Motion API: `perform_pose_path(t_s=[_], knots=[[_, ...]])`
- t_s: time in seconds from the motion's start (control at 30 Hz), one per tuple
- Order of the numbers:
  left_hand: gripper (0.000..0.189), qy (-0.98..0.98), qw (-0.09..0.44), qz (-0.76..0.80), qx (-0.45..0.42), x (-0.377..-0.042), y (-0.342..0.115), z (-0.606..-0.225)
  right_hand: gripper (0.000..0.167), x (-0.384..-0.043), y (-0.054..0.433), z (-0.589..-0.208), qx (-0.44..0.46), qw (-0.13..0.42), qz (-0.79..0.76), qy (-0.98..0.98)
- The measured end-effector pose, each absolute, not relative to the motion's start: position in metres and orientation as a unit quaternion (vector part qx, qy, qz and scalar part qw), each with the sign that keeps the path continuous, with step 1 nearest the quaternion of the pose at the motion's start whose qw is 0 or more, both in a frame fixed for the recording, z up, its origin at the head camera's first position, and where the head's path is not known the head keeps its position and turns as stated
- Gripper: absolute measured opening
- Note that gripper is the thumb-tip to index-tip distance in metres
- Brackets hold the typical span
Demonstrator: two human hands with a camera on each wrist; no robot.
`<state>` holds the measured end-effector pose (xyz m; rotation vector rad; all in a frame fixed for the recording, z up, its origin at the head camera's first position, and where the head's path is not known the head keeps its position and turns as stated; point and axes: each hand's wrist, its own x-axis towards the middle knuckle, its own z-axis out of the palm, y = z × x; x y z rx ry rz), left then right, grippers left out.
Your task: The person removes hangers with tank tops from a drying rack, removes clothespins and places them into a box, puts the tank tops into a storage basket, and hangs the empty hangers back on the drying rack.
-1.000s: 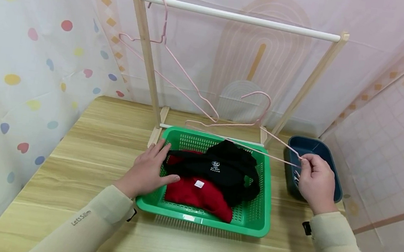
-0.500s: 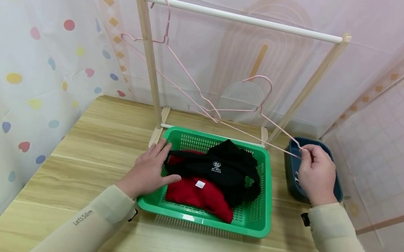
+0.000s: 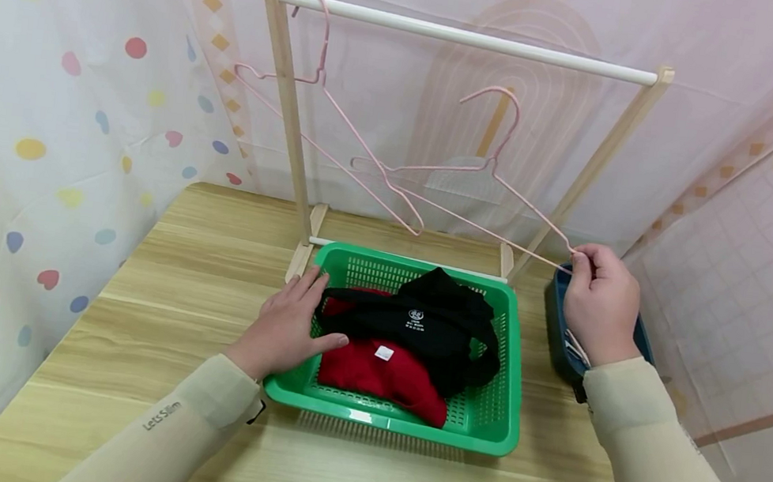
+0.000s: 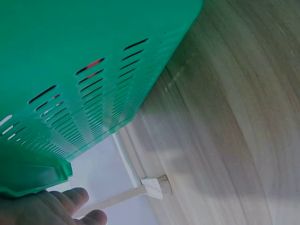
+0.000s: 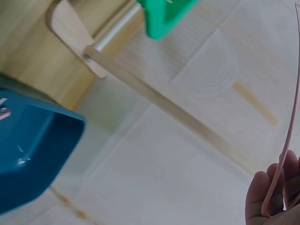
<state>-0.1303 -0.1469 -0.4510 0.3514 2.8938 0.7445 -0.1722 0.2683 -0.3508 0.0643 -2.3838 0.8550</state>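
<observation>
My right hand [image 3: 601,305] pinches one lower corner of a pink clothes hanger [image 3: 493,160], whose hook points up below the rack's bar. In the right wrist view the hanger's thin wire [image 5: 289,131] runs up from curled fingers. My left hand [image 3: 283,329] rests with fingers straight on the left rim of a green basket [image 3: 394,426]; its fingertips [image 4: 77,194] show past the rim in the left wrist view. Inside the basket lie a black garment [image 3: 448,331] with a white print and a red garment [image 3: 378,379] with a white tag, partly covered by the black one.
Behind the basket stands a wooden rack with a white bar [image 3: 481,41]. A second pink hanger [image 3: 322,71] hangs at its left end. To the right, under my right hand, sits a dark blue bin [image 3: 555,332] with small items inside. Patterned curtains [image 3: 67,157] surround the wooden table [image 3: 159,287].
My right hand has lifted the hanger upward and slightly left, its hook rising toward the bar. The left hand stays on the basket's rim.
</observation>
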Motion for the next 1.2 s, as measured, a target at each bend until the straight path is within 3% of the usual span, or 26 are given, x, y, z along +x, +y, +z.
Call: perform_pose_path(t_s=[0.33,1.2], knots=[[0.109,0.960,0.069,0.248,0.113,-0.131,-0.147,-0.450,0.026,-0.188,0.250,-0.327,0.026,0.319,0.325,-0.890],[0.111,0.964,0.070,0.233,0.104,-0.131,-0.144,-0.451,0.032,-0.213,0.222,-0.299,0.020,0.302,0.339,-0.891]])
